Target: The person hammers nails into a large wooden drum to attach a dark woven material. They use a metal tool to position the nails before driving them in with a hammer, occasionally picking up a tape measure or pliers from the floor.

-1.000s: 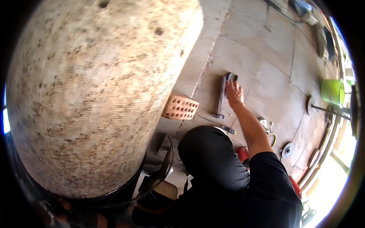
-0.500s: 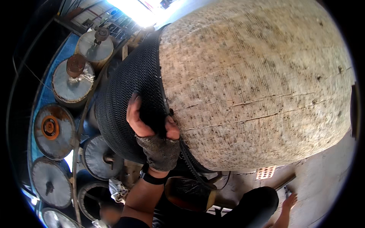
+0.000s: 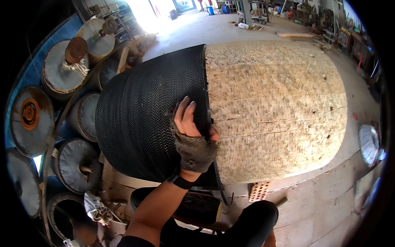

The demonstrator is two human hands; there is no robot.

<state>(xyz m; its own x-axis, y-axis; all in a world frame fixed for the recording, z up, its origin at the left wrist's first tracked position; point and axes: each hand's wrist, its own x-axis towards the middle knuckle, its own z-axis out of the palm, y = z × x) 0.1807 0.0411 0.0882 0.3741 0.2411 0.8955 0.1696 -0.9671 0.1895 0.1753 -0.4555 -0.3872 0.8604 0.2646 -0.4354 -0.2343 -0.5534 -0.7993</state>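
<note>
A big barrel-shaped drum (image 3: 279, 107) lies sideways in front of me, its right part pale and rough with long cracks. Black ribbed strip (image 3: 135, 107) is wound side by side over its left part. My left hand (image 3: 195, 144), in a dark fingerless glove, is bent over the edge of the winding. Its fingers press on the black turns while the thumb grips the strip at the border with the pale surface. From below this hand, a loose length of strip (image 3: 220, 181) hangs down. Only a bit of my right arm (image 3: 270, 240) shows past my knee; its fingers are hidden.
Several metal-ended drums (image 3: 78, 164) stand stacked along the left. A perforated brick (image 3: 259, 191) sits on the floor below the drum. A round silvery object (image 3: 369, 145) lies at the right, and cluttered shelves (image 3: 358, 41) line the far right.
My view has tilted up and drawn back, showing more of the workshop. My left hand stays at the edge of the winding. My right hand, low at the right before, is now mostly behind my knee.
</note>
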